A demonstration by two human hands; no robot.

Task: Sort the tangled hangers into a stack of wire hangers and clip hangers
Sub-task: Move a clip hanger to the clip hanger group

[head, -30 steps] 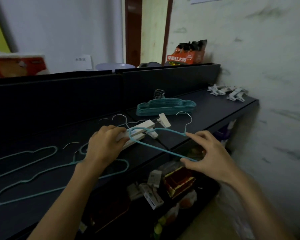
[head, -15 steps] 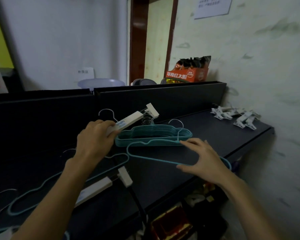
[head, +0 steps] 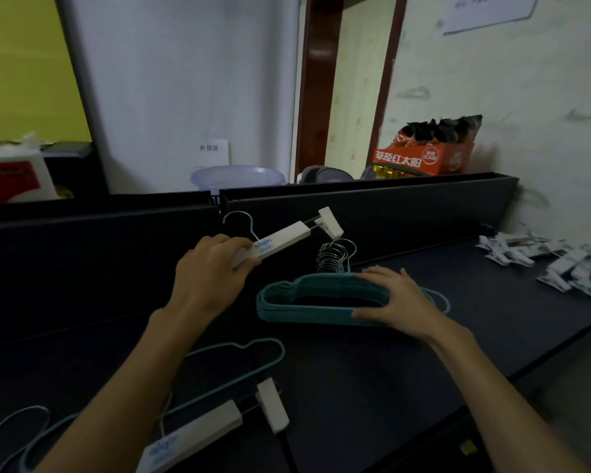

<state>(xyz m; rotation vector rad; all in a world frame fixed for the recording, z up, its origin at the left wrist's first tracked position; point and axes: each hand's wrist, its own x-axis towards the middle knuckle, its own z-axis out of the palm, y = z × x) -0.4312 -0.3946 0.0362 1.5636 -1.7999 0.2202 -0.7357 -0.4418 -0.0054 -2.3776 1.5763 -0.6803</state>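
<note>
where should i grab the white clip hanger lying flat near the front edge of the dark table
Grip the white clip hanger across its long flat bar, coming from above, probably with the right hand. The bar lies flat and bare; the end clip sticks out crosswise, and a teal wire hanger lies beside it.

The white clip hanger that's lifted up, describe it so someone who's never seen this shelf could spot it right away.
Start at the dark shelf and its tall back panel. Left of the stacked teal wire hangers, the left hand grips a white clip hanger in the air. Unlike the second clip hanger lying flat on the shelf nearer the camera, this one is raised and tilted.
</note>
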